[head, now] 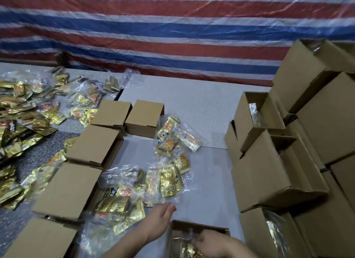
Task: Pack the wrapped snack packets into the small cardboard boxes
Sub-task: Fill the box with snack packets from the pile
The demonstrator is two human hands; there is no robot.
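Right at the bottom edge, an open cardboard box point(199, 229) sits on the grey counter point(201, 108), and the right hand point(209, 242) is down inside it, resting on gold-foil packets in clear wrap point(184, 246). Its fingers look curled over that wrap, but the blur is heavy, so whether its grip has closed on a packet I cannot tell. The left hand point(161, 217) lies just beside the box's left wall, fingers stretched out flat and together, grip wide, fingertips touching the edge of a clear-wrapped packet bundle point(167, 182).

Just past the hands, loose wrapped snack packets point(123, 202) spread over the counter's middle, a second cluster point(172, 136) lying farther up.

On the left, a row of closed small boxes point(71, 190) runs from the near corner away, ending in two boxes point(130, 115) side by side. Beyond that row a big heap of gold packets point(25, 123) covers the left end of the counter.

On the right, a stack of open boxes point(284, 161) climbs high, several tilted on their sides, with shiny wrap showing inside some of them.

Far back, a red, white and blue striped tarp point(172, 27) hangs behind everything.
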